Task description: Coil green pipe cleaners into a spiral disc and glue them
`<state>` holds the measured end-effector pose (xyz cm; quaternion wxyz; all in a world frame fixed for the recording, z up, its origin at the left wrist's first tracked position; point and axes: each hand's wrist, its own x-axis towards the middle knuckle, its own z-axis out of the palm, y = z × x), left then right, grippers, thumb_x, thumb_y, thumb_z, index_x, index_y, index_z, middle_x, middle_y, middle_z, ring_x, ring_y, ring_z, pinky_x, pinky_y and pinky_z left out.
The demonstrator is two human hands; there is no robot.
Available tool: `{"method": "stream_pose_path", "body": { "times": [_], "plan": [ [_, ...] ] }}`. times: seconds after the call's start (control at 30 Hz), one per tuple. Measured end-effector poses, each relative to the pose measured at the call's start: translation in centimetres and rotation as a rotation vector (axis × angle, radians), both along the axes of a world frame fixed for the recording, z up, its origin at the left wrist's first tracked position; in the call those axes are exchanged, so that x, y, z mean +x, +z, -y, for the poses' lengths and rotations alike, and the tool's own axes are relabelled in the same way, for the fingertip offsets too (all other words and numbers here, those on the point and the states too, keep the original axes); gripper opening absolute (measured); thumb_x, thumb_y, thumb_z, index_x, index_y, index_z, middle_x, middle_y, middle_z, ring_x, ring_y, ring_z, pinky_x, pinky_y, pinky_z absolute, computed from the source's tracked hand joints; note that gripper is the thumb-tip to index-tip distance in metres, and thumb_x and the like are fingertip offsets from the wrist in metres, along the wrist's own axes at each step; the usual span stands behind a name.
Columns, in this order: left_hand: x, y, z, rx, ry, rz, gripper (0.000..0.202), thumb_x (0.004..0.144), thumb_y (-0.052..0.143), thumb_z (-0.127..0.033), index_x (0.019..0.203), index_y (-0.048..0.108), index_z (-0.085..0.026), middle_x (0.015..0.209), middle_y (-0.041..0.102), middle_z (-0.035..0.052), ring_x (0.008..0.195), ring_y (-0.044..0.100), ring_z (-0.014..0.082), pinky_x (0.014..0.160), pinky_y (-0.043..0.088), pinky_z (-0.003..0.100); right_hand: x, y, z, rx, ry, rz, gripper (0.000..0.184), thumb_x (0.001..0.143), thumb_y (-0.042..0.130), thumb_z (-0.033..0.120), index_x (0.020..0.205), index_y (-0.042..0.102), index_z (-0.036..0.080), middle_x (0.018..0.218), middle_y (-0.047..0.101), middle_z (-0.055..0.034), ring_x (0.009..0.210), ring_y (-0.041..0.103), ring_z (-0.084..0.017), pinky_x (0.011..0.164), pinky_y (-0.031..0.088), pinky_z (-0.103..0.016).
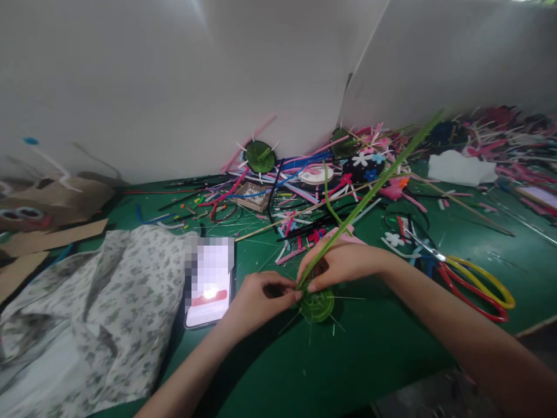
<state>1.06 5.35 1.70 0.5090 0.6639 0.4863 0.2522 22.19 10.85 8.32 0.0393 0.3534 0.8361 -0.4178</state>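
Note:
A round green coiled disc (322, 306) with thin wire spokes sticking out is held low over the green table (348, 366). My left hand (266, 301) is closed in a pinch at the disc's left edge. My right hand (337, 264) is closed on long green pipe cleaners (374, 188) where they meet the disc. Their free ends slant up and to the right, and one shorter end bends upward beside them. The fingertips of both hands nearly meet, hiding the exact spot where the strands join the coil.
Yellow-and-red-handled scissors (470, 284) lie right of my right forearm. A lit phone (211, 281) and floral cloth (130, 278) are at the left. Loose pipe cleaners, two dark green discs (260, 157) and a white tape roll (316, 175) crowd the back by the wall.

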Motion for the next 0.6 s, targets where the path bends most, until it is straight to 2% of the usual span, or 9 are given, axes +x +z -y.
{"method": "stream_pose_path", "body": {
  "times": [0.2, 0.4, 0.6],
  "plan": [
    [-0.04, 0.04, 0.06, 0.051, -0.019, -0.07, 0.023, 0.077, 0.068, -0.04, 0.078, 0.075, -0.018, 0.074, 0.07, 0.002, 0.065, 0.061, 0.0135, 0.056, 0.043, 0.021, 0.06, 0.35, 0.1, 0.049, -0.017, -0.022, 0.025, 0.077, 0.067, 0.031, 0.101, 0.073, 0.026, 0.086, 0.069, 0.0031, 0.073, 0.06, -0.012, 0.056, 0.04, -0.018],
    [0.02, -0.15, 0.1, 0.038, -0.022, -0.067, 0.023, 0.077, 0.068, -0.04, 0.078, 0.074, -0.018, 0.073, 0.071, 0.002, 0.065, 0.061, 0.0137, 0.056, 0.043, 0.021, 0.18, 0.59, 0.48, 0.066, -0.048, 0.02, 0.024, 0.077, 0.067, 0.031, 0.1, 0.073, 0.027, 0.083, 0.069, 0.0036, 0.072, 0.06, -0.012, 0.055, 0.039, -0.018],
    [0.15, -0.09, 0.1, 0.087, 0.003, -0.073, 0.022, 0.074, 0.071, -0.038, 0.082, 0.072, -0.018, 0.076, 0.07, 0.002, 0.067, 0.062, 0.0144, 0.058, 0.046, 0.022, -0.08, 0.11, 0.45, 0.051, -0.005, 0.024, 0.023, 0.077, 0.066, 0.03, 0.099, 0.072, 0.026, 0.084, 0.068, 0.0033, 0.074, 0.06, -0.013, 0.056, 0.038, -0.02]
  ]
}}
